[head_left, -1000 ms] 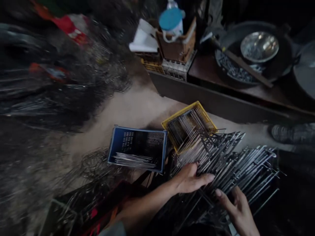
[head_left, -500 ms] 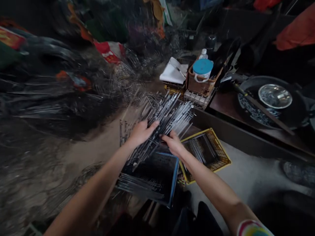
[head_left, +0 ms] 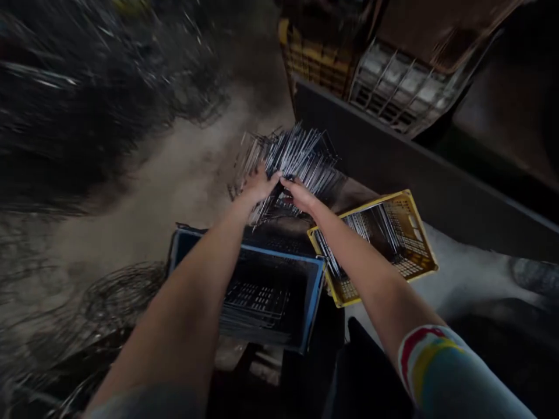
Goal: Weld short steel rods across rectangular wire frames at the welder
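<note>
A dense bundle of thin metal rods (head_left: 293, 150), some with bent ends, lies slantwise beyond the blue-rimmed crate. My left hand (head_left: 261, 185) is at the bundle's near left side, thumb stretched over the rods and fingers against them. From the near right, my right hand (head_left: 299, 195) grips the bundle, its thumb on top and its fingers partly hidden below. My two thumbs almost meet. Below my forearms is the dark crate with a blue rim (head_left: 312, 302), more rods inside it. A yellow crate (head_left: 421, 238) beside my right forearm holds rods too.
A dark raised edge (head_left: 393, 151) runs diagonally behind the yellow crate. Beyond it stand a white wire basket (head_left: 399, 87) and a yellow basket (head_left: 317, 58). Tangled metal wire (head_left: 122, 297) lies on the floor at left, with a blurred dark heap farther back.
My view has tipped down and closer. My hands have lowered the rod bundle away from above the blue-rimmed crate, onto the pile beyond it. The tub and pan have left the view.
</note>
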`<state>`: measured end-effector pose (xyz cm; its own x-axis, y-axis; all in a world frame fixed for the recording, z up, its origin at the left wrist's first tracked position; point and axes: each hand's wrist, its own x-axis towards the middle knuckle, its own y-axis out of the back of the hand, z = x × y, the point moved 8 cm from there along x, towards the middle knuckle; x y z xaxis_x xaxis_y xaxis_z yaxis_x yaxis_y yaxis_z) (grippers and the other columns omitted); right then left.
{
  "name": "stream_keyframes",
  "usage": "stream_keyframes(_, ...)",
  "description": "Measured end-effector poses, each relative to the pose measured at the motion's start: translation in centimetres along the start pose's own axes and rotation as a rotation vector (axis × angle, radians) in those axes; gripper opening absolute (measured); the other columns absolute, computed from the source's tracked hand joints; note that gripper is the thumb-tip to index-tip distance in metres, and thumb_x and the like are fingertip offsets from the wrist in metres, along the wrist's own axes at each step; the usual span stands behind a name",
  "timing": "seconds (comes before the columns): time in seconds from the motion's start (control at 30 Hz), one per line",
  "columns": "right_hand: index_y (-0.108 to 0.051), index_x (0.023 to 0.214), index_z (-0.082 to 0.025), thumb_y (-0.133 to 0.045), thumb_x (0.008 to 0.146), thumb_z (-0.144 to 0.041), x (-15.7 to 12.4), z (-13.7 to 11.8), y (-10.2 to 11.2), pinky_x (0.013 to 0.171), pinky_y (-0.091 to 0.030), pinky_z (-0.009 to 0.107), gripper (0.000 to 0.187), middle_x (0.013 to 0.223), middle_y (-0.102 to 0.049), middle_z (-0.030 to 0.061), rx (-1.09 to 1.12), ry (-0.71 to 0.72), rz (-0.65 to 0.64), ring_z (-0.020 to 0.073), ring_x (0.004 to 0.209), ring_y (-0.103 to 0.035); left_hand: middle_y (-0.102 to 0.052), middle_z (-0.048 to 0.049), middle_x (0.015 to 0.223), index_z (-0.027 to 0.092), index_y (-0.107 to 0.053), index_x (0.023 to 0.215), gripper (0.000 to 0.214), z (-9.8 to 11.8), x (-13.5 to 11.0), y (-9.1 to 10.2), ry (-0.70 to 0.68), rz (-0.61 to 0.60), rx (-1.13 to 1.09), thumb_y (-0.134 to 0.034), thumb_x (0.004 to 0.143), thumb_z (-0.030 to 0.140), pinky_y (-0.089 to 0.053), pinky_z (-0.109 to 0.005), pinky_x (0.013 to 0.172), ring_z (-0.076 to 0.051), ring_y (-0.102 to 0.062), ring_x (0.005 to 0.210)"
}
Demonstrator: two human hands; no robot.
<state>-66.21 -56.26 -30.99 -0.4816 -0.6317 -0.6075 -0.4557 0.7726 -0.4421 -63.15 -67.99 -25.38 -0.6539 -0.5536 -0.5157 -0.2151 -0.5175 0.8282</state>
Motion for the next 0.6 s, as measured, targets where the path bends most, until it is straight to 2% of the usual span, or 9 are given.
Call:
stream_keyframes(0.07,-0.047,0.121,-0.029,-0.066,0.083,-0.046,0.2,2.1,1.6,0.079,-0.058,0.040,0.045,0.120,-0.061,0.0013,0.003,-0.012,-0.054,0.0197,0.104,-0.061,-0.014,-0.0229,0.161,0.015,-0.015,0.155,0.088,0.0,0.1,-4.1,0.042,-0.009,0.046,-0.048,0.089,0.064,-0.028,-0.065,0.110,-0.041,-0.016,0.147)
stream_keyframes(0.13,-0.048,0.127,-0.029,-0.065,0.084,-0.050,-0.6,3.5,2.6,0.084,-0.055,0.044,0.051,0.125,-0.060,0.0022,-0.032,0.012,-0.118,0.0220,0.111,-0.058,0.005,-0.0247,0.162,0.013,-0.002,0.156,0.094,-0.1,0.4,-5.9,0.033,0.006,0.044,-0.049,0.090,0.060,-0.020,-0.071,0.109,-0.045,-0.002,0.147)
stream_keyframes(0.23,-0.054,0.127,-0.028,-0.062,0.085,-0.055,-4.6,5.7,5.4,0.086,-0.053,0.044,0.050,0.121,-0.062,0.0028,-0.169,0.067,-0.104,0.0230,0.108,-0.060,0.003,-0.0257,0.161,0.008,-0.001,0.155,0.084,-0.5,1.1,-6.0,-0.016,-0.027,-0.013,-0.046,0.096,0.049,-0.021,-0.069,0.110,-0.045,-0.006,0.146)
stream_keyframes(0.3,-0.060,0.119,-0.027,-0.055,0.089,-0.055,-9.5,8.2,8.8,0.082,-0.054,0.040,0.041,0.109,-0.066,0.0025,-0.360,0.091,0.005,0.0212,0.097,-0.064,-0.003,-0.0234,0.162,0.009,-0.009,0.155,0.080,-0.8,1.3,-5.2,-0.018,-0.002,-0.018,-0.049,0.096,0.045,-0.022,-0.067,0.111,-0.044,-0.011,0.146)
stream_keyframes(0.37,-0.062,0.116,-0.024,-0.044,0.096,-0.047,-15.8,11.5,13.3,0.081,-0.053,0.036,0.035,0.101,-0.068,0.0039,-0.743,0.056,0.167,0.0199,0.090,-0.065,-0.008,-0.0214,0.162,0.010,-0.012,0.154,0.078,-0.6,0.2,-4.5,-0.018,0.080,-0.020,-0.052,0.096,0.042,-0.021,-0.068,0.111,-0.043,-0.014,0.144)
stream_keyframes(0.4,-0.061,0.118,-0.023,-0.041,0.098,-0.042,-19.3,13.2,15.7,0.085,-0.052,0.034,0.034,0.106,-0.068,0.0047,-1.020,0.014,0.268,0.0196,0.095,-0.064,-0.011,-0.0210,0.161,0.009,-0.013,0.154,0.078,-0.1,-0.9,-4.5,-0.039,0.137,-0.015,-0.052,0.095,0.041,-0.021,-0.067,0.111,-0.042,-0.016,0.143)
stream_keyframes(0.43,-0.059,0.122,-0.020,-0.040,0.098,-0.035,-22.8,15.0,17.9,0.091,-0.049,0.037,0.034,0.112,-0.067,0.0092,-1.115,-0.037,0.334,0.0221,0.102,-0.063,-0.013,-0.0210,0.160,0.008,-0.014,0.154,0.078,0.6,-2.5,-4.8,-0.079,0.190,-0.006,-0.053,0.095,0.040,-0.021,-0.066,0.112,-0.041,-0.018,0.142)
stream_keyframes(0.5,-0.060,0.122,-0.016,-0.043,0.095,-0.028,-28.8,18.5,21.3,0.097,-0.044,0.043,0.035,0.117,-0.065,0.0157,-1.226,-0.116,0.367,0.0273,0.112,-0.058,-0.021,-0.0209,0.157,0.009,-0.020,0.153,0.075,2.6,-7.3,-6.5,-0.205,0.262,0.016,-0.054,0.093,0.038,-0.024,-0.061,0.113,-0.039,-0.022,0.140)
stream_keyframes(0.6,-0.059,0.126,-0.014,-0.053,0.088,-0.024,-34.6,22.4,24.4,0.106,-0.033,0.051,0.040,0.133,-0.057,0.0190,-1.336,-0.181,0.300,0.0326,0.124,-0.050,-0.031,-0.0204,0.152,0.011,-0.034,0.148,0.064,5.8,-17.7,-12.2,-0.425,0.204,0.053,-0.051,0.092,0.037,-0.028,-0.056,0.112,-0.038,-0.027,0.139)
